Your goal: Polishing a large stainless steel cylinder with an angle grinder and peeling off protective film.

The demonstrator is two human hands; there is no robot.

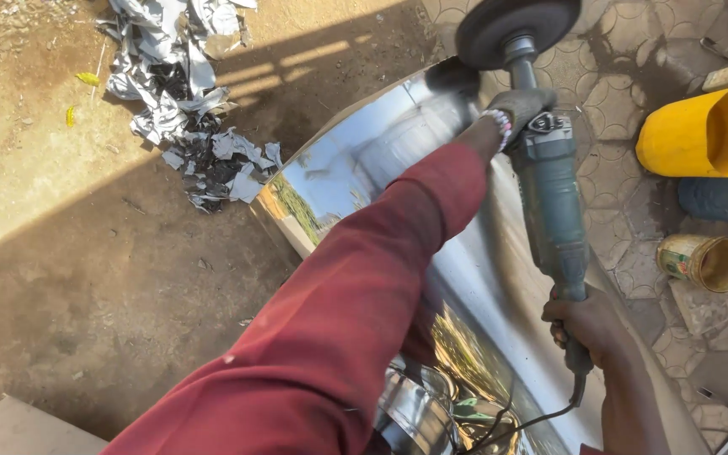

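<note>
Gripping an angle grinder (549, 198) with both hands, a person leans over a curved sheet of mirror-bright metal (364, 160). The left hand (520, 108), at the end of a red sleeve (355, 312), has its grip clamped on the grinder's head just behind the dark round disc (516, 29), which sits at 12 o'clock over the sheet's upper edge. The right hand (587, 324), at about 4 o'clock, has its grip closed around the tail of the grey-green body, where a black cable (541, 417) leaves it toward 6 o'clock. The sheet runs diagonally from the middle to the lower right, lying on bare ground.

At 11 o'clock a heap of torn grey film scraps (183, 93) lies on the dirt. At 3 o'clock a yellow bucket (701, 131) lies on its side on patterned paving (625, 76), and just below it an open tin (705, 261) also lies on its side.
</note>
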